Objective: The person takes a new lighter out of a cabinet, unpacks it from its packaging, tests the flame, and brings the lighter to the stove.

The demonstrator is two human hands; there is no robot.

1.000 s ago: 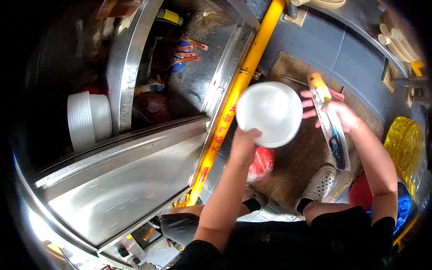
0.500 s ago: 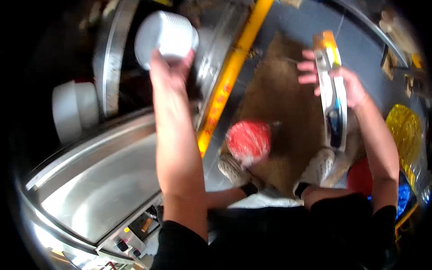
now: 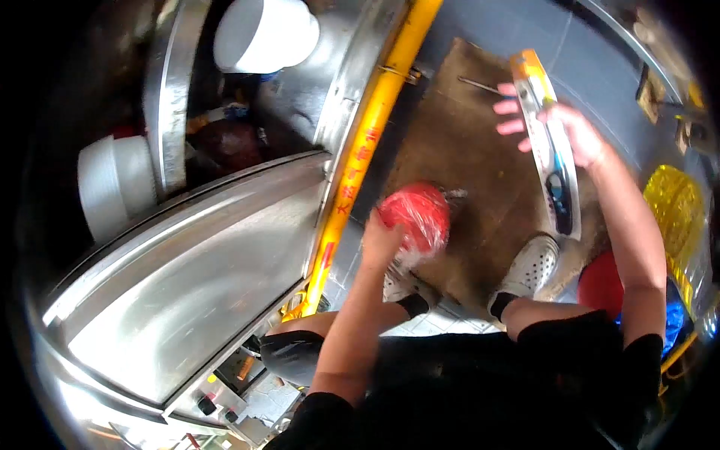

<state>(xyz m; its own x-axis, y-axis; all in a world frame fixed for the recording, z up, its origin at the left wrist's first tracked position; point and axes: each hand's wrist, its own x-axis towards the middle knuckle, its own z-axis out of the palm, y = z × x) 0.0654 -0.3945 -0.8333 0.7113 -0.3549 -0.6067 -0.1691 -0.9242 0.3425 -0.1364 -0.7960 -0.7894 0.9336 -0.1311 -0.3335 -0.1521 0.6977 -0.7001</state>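
My left hand (image 3: 384,238) is at the left side of a round red bundle (image 3: 420,217) wrapped in clear plastic, its fingers curled round the near edge. The bundle is low, by my left shoe, and its contents are hard to make out. My right hand (image 3: 566,131) holds a long, narrow retail package with an orange top (image 3: 551,161). A dark-handled tool shows through the lower part, but its kind is unclear. The thumb lies over the package and the fingertips stick out on its left side. A white round tub (image 3: 262,37) stands at the upper left, away from both hands.
A yellow rail (image 3: 364,146) with red lettering runs along the steel counter (image 3: 202,277). Another white tub (image 3: 116,184) is at the far left. Brown matting (image 3: 480,180) lies on the floor, with a thin rod (image 3: 478,85) on it. Yellow plastic wrapping (image 3: 675,210) is at right.
My left hand has left the white tub and come down to the red bundle. The tub now sits higher in view, untouched. My right hand still holds the package, slightly more tilted.
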